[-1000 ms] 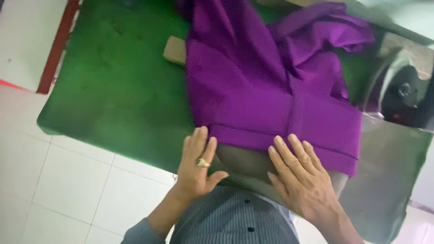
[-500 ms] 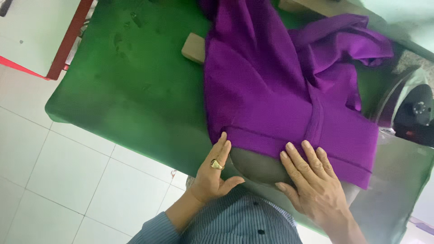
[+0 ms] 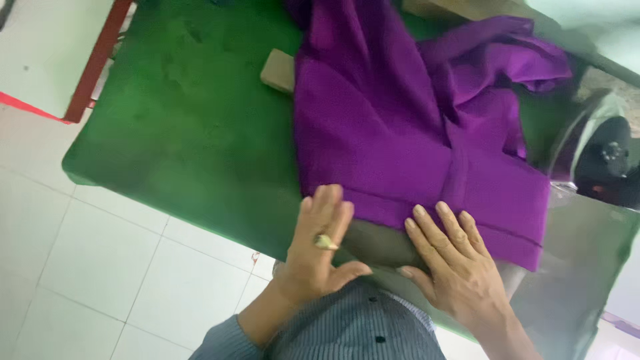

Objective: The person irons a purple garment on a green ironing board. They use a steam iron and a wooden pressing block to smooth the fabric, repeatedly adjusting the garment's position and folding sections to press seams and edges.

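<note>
Pressing flat, spread fingers of the left hand (image 3: 319,250) and right hand (image 3: 453,270) pin the purple garment's hem (image 3: 427,217); uneven pressure could wrinkle fabric beyond the fingertips.

Grey pinstriped shirt (image 3: 360,330), dark buttons; gold ring (image 3: 325,242) on left hand (image 3: 319,257).
</note>
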